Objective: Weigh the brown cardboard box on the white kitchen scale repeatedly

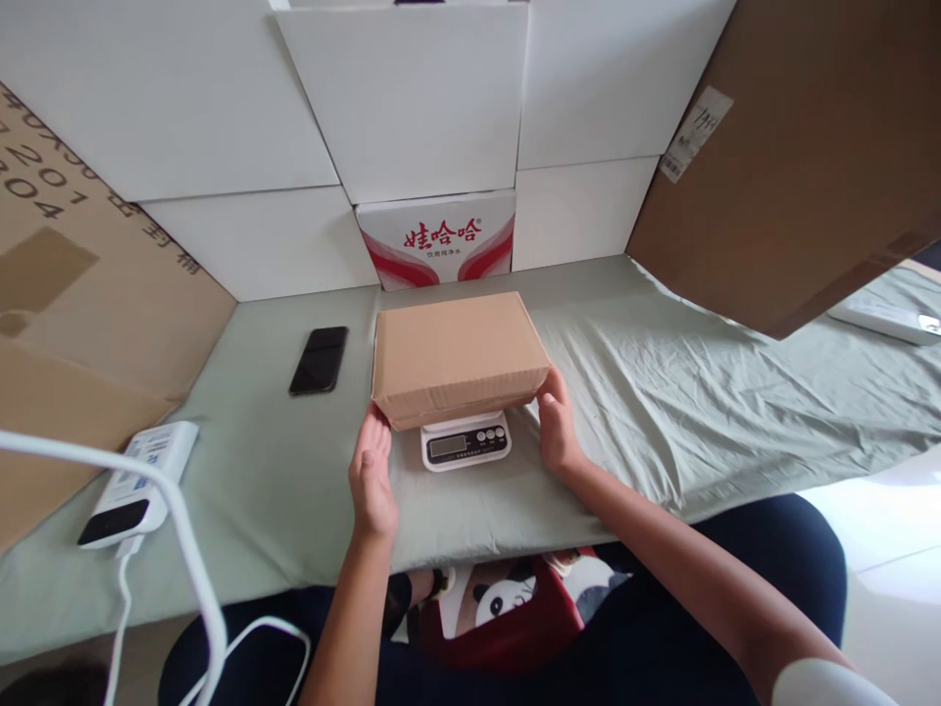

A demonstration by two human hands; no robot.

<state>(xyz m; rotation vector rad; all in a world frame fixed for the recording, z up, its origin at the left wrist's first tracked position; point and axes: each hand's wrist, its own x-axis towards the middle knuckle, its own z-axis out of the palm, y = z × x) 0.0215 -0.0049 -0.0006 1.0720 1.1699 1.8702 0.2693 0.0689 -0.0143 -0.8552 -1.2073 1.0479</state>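
Observation:
A closed brown cardboard box [457,351] rests on a small white digital scale [466,440], whose display and buttons show under the box's near edge. My left hand [371,473] is flat and upright, its fingertips touching the box's near left corner. At the near right corner, the fingers of my right hand [557,424] touch the box. Neither hand wraps around anything.
A pale green cloth [698,392] covers the table. A black phone [319,359] lies left of the box. A white power bank [139,480] with a white cable sits at the near left. White boxes, a red-printed carton [439,238] and brown cardboard sheets [801,147] wall the back and sides.

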